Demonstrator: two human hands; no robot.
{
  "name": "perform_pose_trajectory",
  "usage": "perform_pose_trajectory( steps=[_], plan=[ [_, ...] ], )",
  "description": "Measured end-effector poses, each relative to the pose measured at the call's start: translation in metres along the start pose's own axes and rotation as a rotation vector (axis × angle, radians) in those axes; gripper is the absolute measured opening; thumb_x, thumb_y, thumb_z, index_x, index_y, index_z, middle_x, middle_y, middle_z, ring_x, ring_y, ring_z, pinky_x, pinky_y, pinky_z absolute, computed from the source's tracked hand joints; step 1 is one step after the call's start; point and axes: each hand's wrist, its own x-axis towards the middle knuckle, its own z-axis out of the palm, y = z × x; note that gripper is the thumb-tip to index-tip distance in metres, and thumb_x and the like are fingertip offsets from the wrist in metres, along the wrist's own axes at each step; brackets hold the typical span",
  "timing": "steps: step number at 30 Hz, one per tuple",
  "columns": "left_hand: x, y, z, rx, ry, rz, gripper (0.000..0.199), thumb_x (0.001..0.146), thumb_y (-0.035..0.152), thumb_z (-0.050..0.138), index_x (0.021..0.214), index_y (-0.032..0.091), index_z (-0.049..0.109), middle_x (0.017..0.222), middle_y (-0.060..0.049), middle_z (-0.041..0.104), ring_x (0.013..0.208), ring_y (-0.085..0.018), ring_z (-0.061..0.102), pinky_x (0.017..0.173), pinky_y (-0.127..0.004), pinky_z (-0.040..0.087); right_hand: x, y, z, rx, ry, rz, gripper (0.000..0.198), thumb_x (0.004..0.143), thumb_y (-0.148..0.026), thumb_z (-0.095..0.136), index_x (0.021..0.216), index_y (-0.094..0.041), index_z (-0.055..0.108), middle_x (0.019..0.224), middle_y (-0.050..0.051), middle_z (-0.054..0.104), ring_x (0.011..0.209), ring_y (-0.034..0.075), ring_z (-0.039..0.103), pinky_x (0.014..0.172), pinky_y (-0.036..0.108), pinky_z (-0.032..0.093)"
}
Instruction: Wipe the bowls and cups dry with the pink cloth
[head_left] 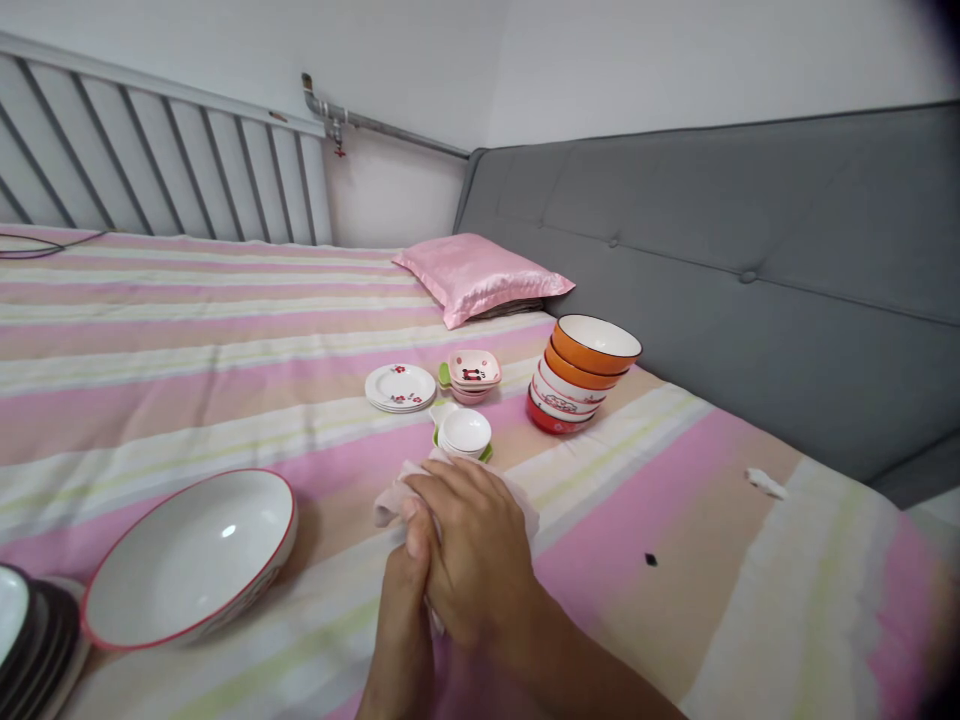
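Note:
My right hand (480, 545) lies closed over my left hand (405, 610), and a thin white tissue (390, 503) is pressed between them. Its crumpled edges stick out on both sides of the fingers; most of my left hand's fingers are hidden. Just beyond the fingertips stand small white bowls (466, 430), nested, with green showing under them. Behind those are small pink square dishes (472, 370) with a cartoon print. A stack of white plates (401, 386) with red flowers lies to their left.
On the right, orange, white and red bowls (577, 375) form a leaning stack. A large red-rimmed bowl (191, 560) lies left, beside dark stacked dishes (45, 640). A pink pillow (487, 275) rests near the grey headboard (712, 220). A crumpled white scrap (765, 484) lies on the striped sheet (615, 520).

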Motion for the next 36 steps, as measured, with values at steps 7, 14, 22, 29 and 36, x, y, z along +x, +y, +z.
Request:
perform_pose_trajectory(
  steps=[7,14,22,29,36],
  plan=[
    [0.001,0.000,-0.003,0.347,-0.202,0.081,0.042,0.075,0.056,0.062,0.079,0.016,0.074,0.077,-0.008,0.069,0.086,-0.028,0.062,0.072,-0.031,0.050,0.011,0.009,-0.014,0.064,-0.117,0.030,0.029,0.095,-0.024,0.039,0.100,-0.023,0.068,0.106,0.003,0.070,0.103,0.019,0.060,0.094,0.034,0.042],
    [-0.001,0.006,0.002,0.570,-0.392,0.090,0.048,0.077,0.058,0.057,0.056,0.016,0.059,0.054,-0.001,0.046,0.052,-0.014,0.036,0.050,-0.025,0.027,0.022,0.026,-0.024,0.145,-0.268,0.122,0.035,0.096,-0.028,0.035,0.080,-0.022,0.065,0.080,-0.002,0.068,0.075,0.014,0.060,0.066,0.023,0.040],
    [-0.012,0.009,0.013,0.698,-0.462,0.075,0.045,0.079,0.057,0.056,0.058,0.017,0.054,0.060,-0.001,0.045,0.058,-0.014,0.036,0.053,-0.025,0.026,0.028,0.049,-0.030,0.192,-0.355,0.195,0.036,0.094,-0.039,0.038,0.083,-0.022,0.068,0.080,0.000,0.069,0.075,0.016,0.059,0.065,0.023,0.040],
    [0.000,0.003,0.007,0.640,-0.095,0.052,0.047,0.075,0.059,0.058,0.064,0.016,0.072,0.068,-0.009,0.069,0.073,-0.026,0.062,0.073,-0.032,0.045,0.026,0.055,-0.051,0.144,-0.422,0.209,0.019,0.084,-0.035,0.055,0.094,-0.025,0.068,0.088,0.000,0.071,0.080,0.020,0.063,0.066,0.025,0.041],
    [0.012,0.003,0.002,0.375,0.239,0.030,0.027,0.065,0.042,0.071,0.071,0.016,0.069,0.078,-0.004,0.071,0.076,-0.020,0.064,0.065,-0.026,0.048,0.027,0.066,-0.058,-0.023,-0.505,0.238,0.015,0.082,-0.028,0.055,0.089,-0.022,0.067,0.090,0.003,0.072,0.081,0.020,0.064,0.064,0.025,0.038]
  ],
)
